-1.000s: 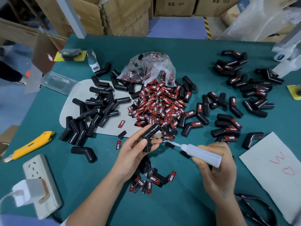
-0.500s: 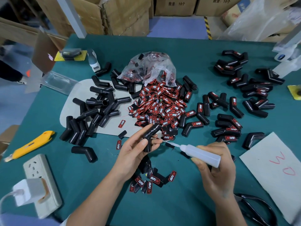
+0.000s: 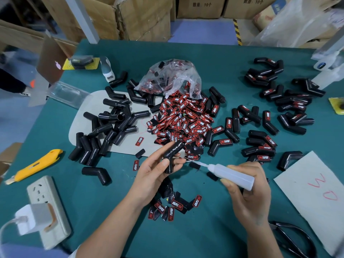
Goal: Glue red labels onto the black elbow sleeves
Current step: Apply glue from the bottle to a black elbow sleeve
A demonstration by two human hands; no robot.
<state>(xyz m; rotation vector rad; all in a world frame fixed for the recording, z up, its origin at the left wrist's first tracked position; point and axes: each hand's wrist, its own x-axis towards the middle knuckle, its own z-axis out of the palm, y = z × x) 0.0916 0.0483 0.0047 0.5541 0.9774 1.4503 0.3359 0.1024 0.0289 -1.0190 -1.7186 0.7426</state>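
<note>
Now the left hand pinches a bent black rubber elbow sleeve above the green table; the right hand, fingers wrapped round a translucent glue bottle, should squeeze lightly, keeping glue within the label's footprint.

A teal-covered work table fills the frame. Brown cardboard boxes are stacked behind it along the top edge, 2 printed "10". Blue-grey floor is seen between them; a grey post stands upper left.
</note>
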